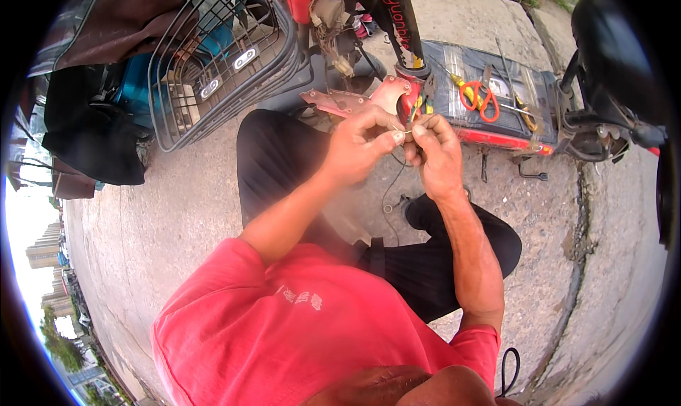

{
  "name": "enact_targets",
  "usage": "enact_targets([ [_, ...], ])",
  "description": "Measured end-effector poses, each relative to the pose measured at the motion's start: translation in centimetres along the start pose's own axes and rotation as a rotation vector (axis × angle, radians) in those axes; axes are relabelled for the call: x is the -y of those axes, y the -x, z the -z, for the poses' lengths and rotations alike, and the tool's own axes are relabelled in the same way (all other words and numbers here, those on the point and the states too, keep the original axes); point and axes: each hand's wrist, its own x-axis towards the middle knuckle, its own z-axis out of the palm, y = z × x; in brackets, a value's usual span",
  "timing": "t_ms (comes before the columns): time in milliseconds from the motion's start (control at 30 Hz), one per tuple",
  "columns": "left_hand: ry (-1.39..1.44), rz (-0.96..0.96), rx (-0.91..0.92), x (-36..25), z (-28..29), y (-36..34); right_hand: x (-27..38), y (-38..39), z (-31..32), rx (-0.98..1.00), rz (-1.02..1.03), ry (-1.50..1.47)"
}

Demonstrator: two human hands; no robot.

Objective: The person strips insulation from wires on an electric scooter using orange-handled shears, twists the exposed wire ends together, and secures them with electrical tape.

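My left hand [360, 147] and my right hand [438, 157] meet in front of a red electric scooter, both closed in a pinch. Between their fingertips runs a thin wire [406, 131], pale at the pinched part. A thin dark cable [388, 190] hangs below the hands toward the ground. Just beyond the fingers is a faded red plastic panel [389, 94] with ragged edges. Green and yellow wires [418, 108] show close to the right fingertips. Higher up, a bundle of loose wires [343, 59] hangs from the scooter's open front.
A black wire basket [220, 72] juts out at the upper left. On the scooter's grey footboard [443, 62] lie orange-handled scissors [479, 99], a long screwdriver [508, 72] and other yellow-handled tools. A black scooter seat [613, 44] rises at the right. Cracked concrete [539, 214] surrounds my bent legs.
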Motion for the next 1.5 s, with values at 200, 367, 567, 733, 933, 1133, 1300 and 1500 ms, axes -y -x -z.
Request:
enact_targets([
  [200, -0.217, -0.243, 0.147, -0.7, 0.0, 0.2, 0.3, 0.0, -0.2, -0.038, -0.055, -0.066],
  [367, 0.297, 0.283, 0.059, -0.7, 1.0, -0.2, 0.4, 0.2, 0.4, 0.115, -0.101, 0.085],
  [567, 0.294, 0.256, 0.063, 0.5, 1.2, 0.1, 1.0, 0.5, -0.2, 0.164, -0.175, 0.155],
  [733, 0.217, 0.244, 0.047, 0.6, 1.3, 0.4, 0.5, 0.5, 0.2, 0.163, -0.173, 0.192],
  [933, 0.654, 0.254, -0.073, 1.5, 1.7, -0.8, 1.0, 0.4, 0.1, 0.073, -0.126, 0.203],
  [1133, 0.279, 0.386, -0.092, 4.8, 1.3, -4.0, 2.4, 0.2, 1.7, -0.044, -0.075, 0.161],
  [1300, -0.548, 0.233, 0.101, 9.0, -1.8, -5.6, 2.6, 0.0, 1.6, -0.032, -0.036, 0.092],
  [1500, -1.057, 0.179, 0.237, 11.8, -4.4, -7.1, 2.8, 0.0, 2.2, -0.043, -0.060, 0.037],
])
